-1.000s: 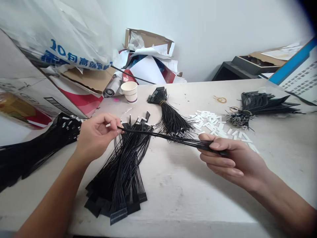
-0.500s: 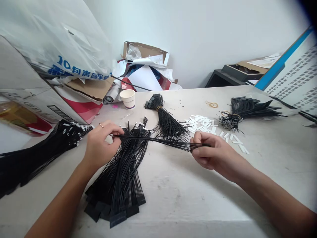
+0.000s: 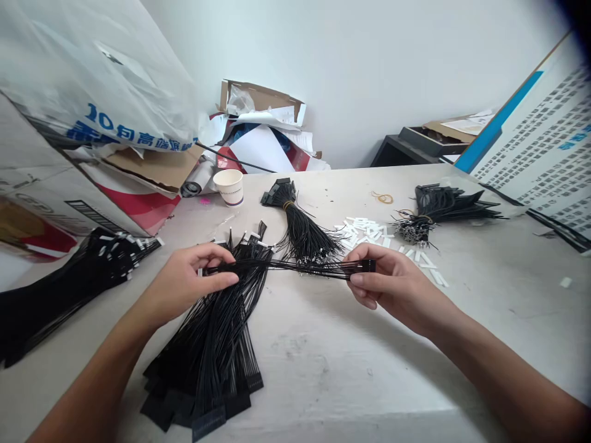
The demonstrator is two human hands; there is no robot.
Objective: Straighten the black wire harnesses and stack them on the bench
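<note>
The left hand (image 3: 184,283) pinches one end of the wires (image 3: 295,266), fingers curled, with the forearm coming in from 7 o'clock. The right hand (image 3: 392,286) grips the other end at its black connector, thumb on top, forearm coming in from 4 o'clock. The wires stretch level between both hands, just above the counter (image 3: 346,369). Below the left hand lies a pile (image 3: 217,344) of similar wires. A tied bundle (image 3: 302,231) sits at 12 o'clock, white tags (image 3: 369,229) at 1, a cup (image 3: 229,186) at 11. Boxes (image 3: 152,166) crowd 10 o'clock against a white wall (image 3: 369,74).
</note>
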